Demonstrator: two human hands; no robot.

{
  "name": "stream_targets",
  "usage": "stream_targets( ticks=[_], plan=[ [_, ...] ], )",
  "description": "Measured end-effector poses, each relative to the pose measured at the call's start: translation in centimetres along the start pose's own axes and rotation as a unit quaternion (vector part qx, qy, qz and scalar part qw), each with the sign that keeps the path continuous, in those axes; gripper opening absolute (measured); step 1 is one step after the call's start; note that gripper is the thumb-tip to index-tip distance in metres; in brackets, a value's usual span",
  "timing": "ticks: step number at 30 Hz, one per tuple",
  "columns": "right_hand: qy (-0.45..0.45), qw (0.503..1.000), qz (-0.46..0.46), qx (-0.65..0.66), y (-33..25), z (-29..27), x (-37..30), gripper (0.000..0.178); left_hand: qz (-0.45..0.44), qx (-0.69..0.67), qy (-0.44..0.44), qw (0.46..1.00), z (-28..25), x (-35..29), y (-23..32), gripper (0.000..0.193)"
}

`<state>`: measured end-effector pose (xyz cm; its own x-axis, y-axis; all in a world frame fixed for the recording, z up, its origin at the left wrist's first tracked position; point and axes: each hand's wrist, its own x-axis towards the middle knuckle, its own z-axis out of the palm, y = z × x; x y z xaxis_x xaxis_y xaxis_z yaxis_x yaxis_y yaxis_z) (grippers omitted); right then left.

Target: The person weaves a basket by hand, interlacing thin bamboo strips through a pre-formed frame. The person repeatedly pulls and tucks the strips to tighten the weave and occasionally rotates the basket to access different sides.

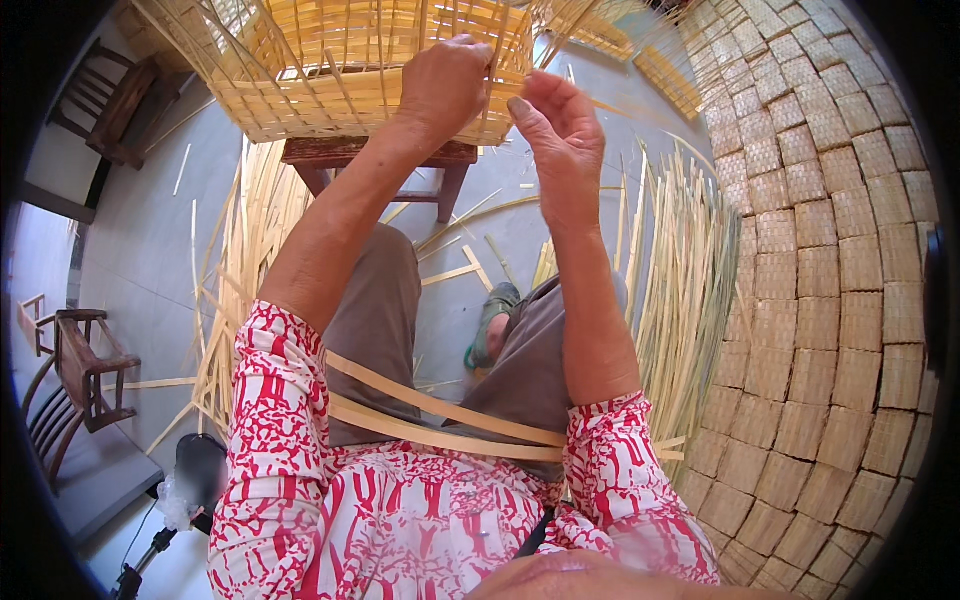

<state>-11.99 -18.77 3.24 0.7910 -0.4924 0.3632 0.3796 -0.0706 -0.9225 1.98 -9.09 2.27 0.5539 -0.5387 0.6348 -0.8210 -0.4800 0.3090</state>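
Observation:
A partly woven bamboo basket (300,105), pale yellow with loose strips standing from it, rests tilted on a small wooden stool (340,150). My left hand (445,88) is closed at the basket's near right side, its fingertips pinching an upright bamboo strip (488,75). Just right of the basket's corner, my right hand (568,135) has its fingers curled and its thumb bent toward them. Whatever lies between those fingertips is too small to make out. Two flat bamboo strips (440,407) lie across my lap.
Long bamboo strips cover the floor in a left bundle (240,260) and a right bundle (680,250). Woven squares (830,270) line the right side. Wooden chairs (90,370) stand at left, near a black stand (150,550). Cut scraps (475,262) litter the floor by my foot.

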Motion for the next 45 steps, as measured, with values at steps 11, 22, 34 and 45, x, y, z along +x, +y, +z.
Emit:
stream_targets(
  ticks=[11, 22, 34, 45],
  plan=[
    [-0.070, 0.839, -0.134, -0.522, 1.7, -3.6, 3.6, 0.014, 0.057, -0.041, -0.045, 0.996, -3.4, -1.3, -2.3, 0.021],
    [-0.125, 0.858, -0.172, -0.468, 1.6, -3.5, 3.5, 0.014, 0.095, -0.015, -0.083, 0.992, -5.2, -2.4, -3.0, 0.017],
    [-0.173, 0.860, -0.191, -0.441, 0.7, 1.3, 0.5, 0.013, -0.003, -0.165, 0.027, 0.986, -6.8, -8.3, 0.4, 0.035],
    [-0.215, 0.827, -0.194, -0.482, -2.1, 3.0, -0.3, 0.016, 0.107, -0.098, -0.098, 0.984, -8.8, -7.1, -2.4, 0.018]
  ],
)
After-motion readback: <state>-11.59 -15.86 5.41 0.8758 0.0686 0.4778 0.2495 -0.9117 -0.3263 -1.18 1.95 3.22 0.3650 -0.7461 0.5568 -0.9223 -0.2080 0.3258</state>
